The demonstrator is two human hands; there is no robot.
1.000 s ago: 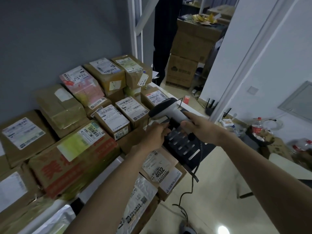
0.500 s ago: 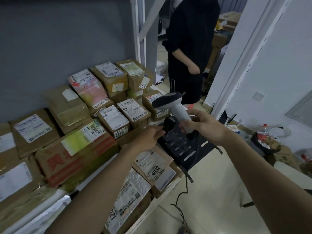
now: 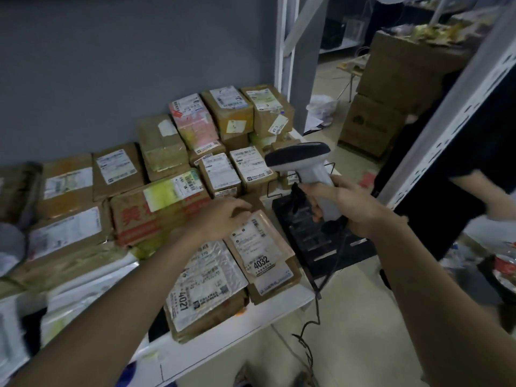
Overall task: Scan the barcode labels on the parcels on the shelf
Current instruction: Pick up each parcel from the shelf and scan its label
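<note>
Parcel marked 4032 lies flat on the white shelf at its near right corner, label up, just below and left of the scanner grip. Next to it on the left, parcel 4021, label also up. More parcels stacked beyond, toward the grey wall.

Step in hand, as I read it: line up the scanner on the 4032 label. To do it well: tip the scanner head down at the barcode, not the printed number; keep the plastic film flat so glare doesn't kill the read; hold the parcel still till the read registers. Labels are blurred here, can't tell which code strip is the right one.

Right hand is wrapped tight round the handle of the white scanner, fingers curled round the front of the handle; can't tell if one is on the trigger. Head points left, over the rear parcels, not yet at 4032. Cable hangs from the handle base past the shelf edge.

Left hand is left of the grip, fingers loosely bent, tips touching the top edge of 4032; nothing pinched as far as I can see.

Black stand sits directly under the grip. A second person's arm is off to the right.
</note>
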